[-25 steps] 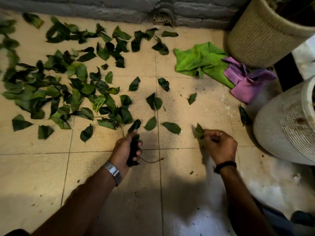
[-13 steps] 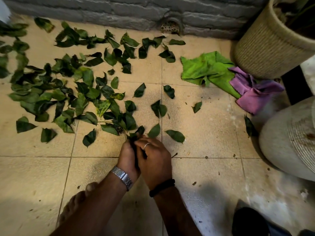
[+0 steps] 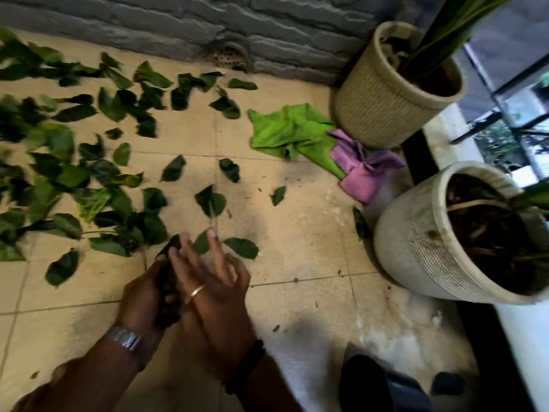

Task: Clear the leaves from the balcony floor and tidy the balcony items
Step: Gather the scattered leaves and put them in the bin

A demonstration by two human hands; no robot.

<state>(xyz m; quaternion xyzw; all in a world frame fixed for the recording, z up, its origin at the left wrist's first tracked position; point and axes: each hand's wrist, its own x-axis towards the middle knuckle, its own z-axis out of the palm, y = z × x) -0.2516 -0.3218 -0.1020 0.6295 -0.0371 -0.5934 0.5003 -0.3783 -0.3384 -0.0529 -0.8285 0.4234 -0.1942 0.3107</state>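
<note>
Several dark green leaves [image 3: 89,173] lie scattered over the beige tiled floor [image 3: 297,233], thickest at the left. My left hand [image 3: 142,298], with a metal watch at the wrist, grips a bundle of gathered leaves [image 3: 167,278]. My right hand [image 3: 214,289], wearing a ring and a black wristband, lies against the bundle with its fingers straightened out over the floor. Two single leaves [image 3: 242,247] lie just beyond its fingertips.
A green cloth [image 3: 288,132] and a pink cloth [image 3: 362,171] lie crumpled by a woven planter [image 3: 383,105] at the grey wall [image 3: 267,28]. A white ribbed pot [image 3: 430,248] with a plant stands at the right. A drain hole [image 3: 228,55] sits in the wall base.
My right hand brought its picked leaf to the left hand's bundle, then opened its fingers. The view swung to the right, showing more of the pots.
</note>
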